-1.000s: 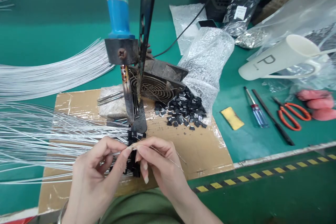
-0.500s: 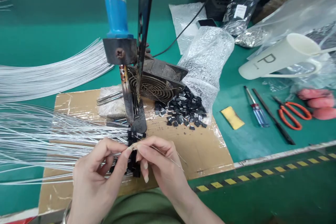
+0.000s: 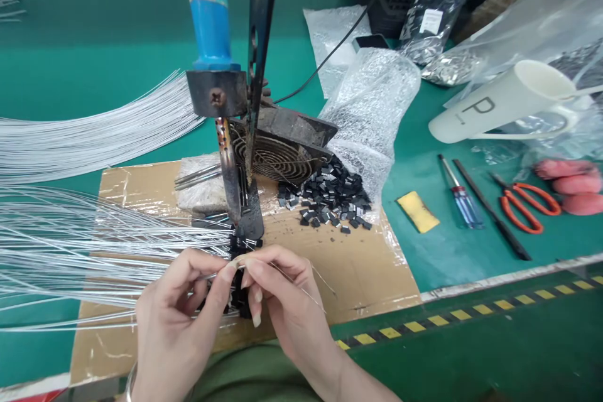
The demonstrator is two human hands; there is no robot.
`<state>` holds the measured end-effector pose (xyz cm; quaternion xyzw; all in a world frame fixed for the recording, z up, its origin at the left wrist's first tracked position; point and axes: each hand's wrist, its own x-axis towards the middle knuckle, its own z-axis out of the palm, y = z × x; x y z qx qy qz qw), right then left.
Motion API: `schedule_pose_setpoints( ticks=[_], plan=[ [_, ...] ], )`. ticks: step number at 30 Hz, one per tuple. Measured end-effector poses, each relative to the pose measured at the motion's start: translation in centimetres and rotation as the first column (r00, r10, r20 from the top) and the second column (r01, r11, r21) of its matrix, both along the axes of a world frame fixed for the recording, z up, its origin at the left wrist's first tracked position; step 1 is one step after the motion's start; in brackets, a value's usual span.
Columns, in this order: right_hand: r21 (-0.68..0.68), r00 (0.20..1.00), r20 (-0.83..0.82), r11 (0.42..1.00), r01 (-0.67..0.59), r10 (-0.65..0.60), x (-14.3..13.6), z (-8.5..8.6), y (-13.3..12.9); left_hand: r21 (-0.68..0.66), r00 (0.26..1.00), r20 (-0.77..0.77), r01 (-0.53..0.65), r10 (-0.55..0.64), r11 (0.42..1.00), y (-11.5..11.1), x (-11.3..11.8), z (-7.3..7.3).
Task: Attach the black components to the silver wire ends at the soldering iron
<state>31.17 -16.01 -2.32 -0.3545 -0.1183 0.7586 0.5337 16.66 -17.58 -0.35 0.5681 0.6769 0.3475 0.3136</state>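
My left hand (image 3: 181, 314) pinches a thin wire between thumb and forefinger, over the front of the cardboard (image 3: 377, 270). My right hand (image 3: 294, 298) closes on the same wire close beside it; thin ends (image 3: 308, 295) stick out to the right. Just behind my fingers, black connectors (image 3: 240, 301) stand in a row, partly covered by my hands. Long white wires (image 3: 117, 264) run left from them. The soldering iron (image 3: 228, 176) points down above the row, its tip near the rearmost connectors.
A dark fan (image 3: 277, 151) stands behind the iron, beside a pile of small black connectors (image 3: 334, 195). Bubble wrap (image 3: 372, 107), a yellow sponge (image 3: 418, 211), a screwdriver (image 3: 464, 201), orange-handled pliers (image 3: 522, 210) and a white mug (image 3: 499, 103) lie to the right.
My right hand has turned slightly, and the thin wire ends by it have shifted a little. Both hands keep their pinch near the same spot.
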Motion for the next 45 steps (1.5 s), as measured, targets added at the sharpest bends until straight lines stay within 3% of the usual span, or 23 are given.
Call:
schedule_pose_setpoints(
  ticks=[12,32,45],
  plan=[
    [0.063,0.979,0.194,0.996,-0.069,0.056,0.9,-0.1,-0.3,-0.018,0.998,0.055,-0.005,0.006,1.000,1.1,-0.2,0.5],
    [0.041,0.976,0.216,0.999,-0.025,0.015,0.7,-0.1,-0.5,0.064,0.999,-0.032,-0.006,0.008,0.998,-0.2,-0.3,0.2],
    [0.030,0.979,0.196,0.998,-0.063,0.055,1.0,-0.4,-0.4,0.065,0.998,-0.058,0.008,-0.004,0.998,-0.2,-0.4,0.1]
  ],
)
